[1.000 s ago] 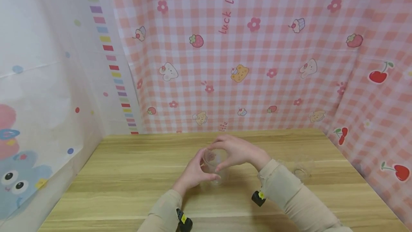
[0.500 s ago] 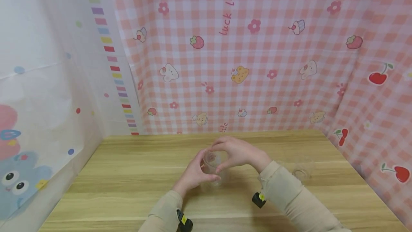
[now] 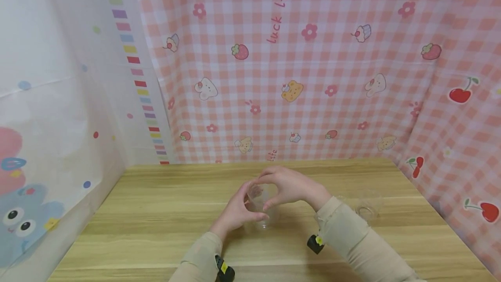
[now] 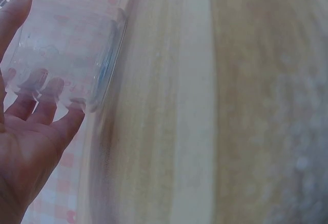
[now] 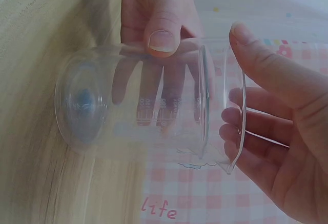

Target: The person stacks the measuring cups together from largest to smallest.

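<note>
Two clear beakers are nested mouth-up, one inside the other, as the right wrist view shows. My left hand (image 3: 236,212) grips the outer beaker (image 5: 82,111) round its side, thumb on the near side and fingers behind the wall. Printed volume marks show on the glassy side. From above, my right hand (image 3: 291,187) holds the inner beaker (image 5: 217,93) at its rim, thumb on one side and fingertips on the other. A short band of the inner beaker stands out past the outer rim. In the left wrist view, the outer beaker (image 4: 66,44) stands at the wooden tabletop.
Another clear, round vessel (image 3: 368,206) stands on the wooden table (image 3: 164,221) to the right, beyond the right forearm, faint against the wood. A pink checked curtain (image 3: 274,77) hangs behind the table's far edge, and a pale printed sheet (image 3: 66,112) hangs at the left.
</note>
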`<state>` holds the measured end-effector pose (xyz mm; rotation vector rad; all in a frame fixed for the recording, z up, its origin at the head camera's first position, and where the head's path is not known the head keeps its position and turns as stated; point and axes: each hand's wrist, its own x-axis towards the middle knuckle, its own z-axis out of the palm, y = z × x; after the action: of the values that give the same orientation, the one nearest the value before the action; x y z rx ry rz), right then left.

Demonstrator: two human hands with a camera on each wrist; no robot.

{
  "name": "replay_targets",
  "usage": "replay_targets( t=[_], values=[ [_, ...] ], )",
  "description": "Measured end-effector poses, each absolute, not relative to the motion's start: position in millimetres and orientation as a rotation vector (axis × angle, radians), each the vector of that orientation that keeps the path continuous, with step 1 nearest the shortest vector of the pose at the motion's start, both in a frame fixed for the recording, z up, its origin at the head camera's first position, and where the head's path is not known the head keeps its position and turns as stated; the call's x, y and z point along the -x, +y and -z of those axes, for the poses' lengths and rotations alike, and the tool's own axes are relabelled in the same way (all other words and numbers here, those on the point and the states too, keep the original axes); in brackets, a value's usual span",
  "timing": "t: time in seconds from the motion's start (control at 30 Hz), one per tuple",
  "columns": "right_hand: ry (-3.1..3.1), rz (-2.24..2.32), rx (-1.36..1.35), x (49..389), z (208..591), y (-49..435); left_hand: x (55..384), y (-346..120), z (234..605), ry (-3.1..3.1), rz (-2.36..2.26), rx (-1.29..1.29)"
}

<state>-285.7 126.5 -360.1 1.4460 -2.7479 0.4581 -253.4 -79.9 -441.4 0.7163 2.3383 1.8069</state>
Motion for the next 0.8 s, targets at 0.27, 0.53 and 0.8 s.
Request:
replay_targets(
  t=[0.27, 0.53, 0.8],
  values=[
    [-2.715, -0.541, -1.461, 283, 362, 131, 253, -78, 443, 2.337, -1.818, -0.716],
    [-2.67, -0.624, -1.459, 280, 358, 139, 253, -77, 444, 2.378, -1.807, -0.695],
    [-2.682, -0.599, -1.352, 276, 357, 149, 261, -78, 454, 2.365, -1.813, -0.71]
  ],
)
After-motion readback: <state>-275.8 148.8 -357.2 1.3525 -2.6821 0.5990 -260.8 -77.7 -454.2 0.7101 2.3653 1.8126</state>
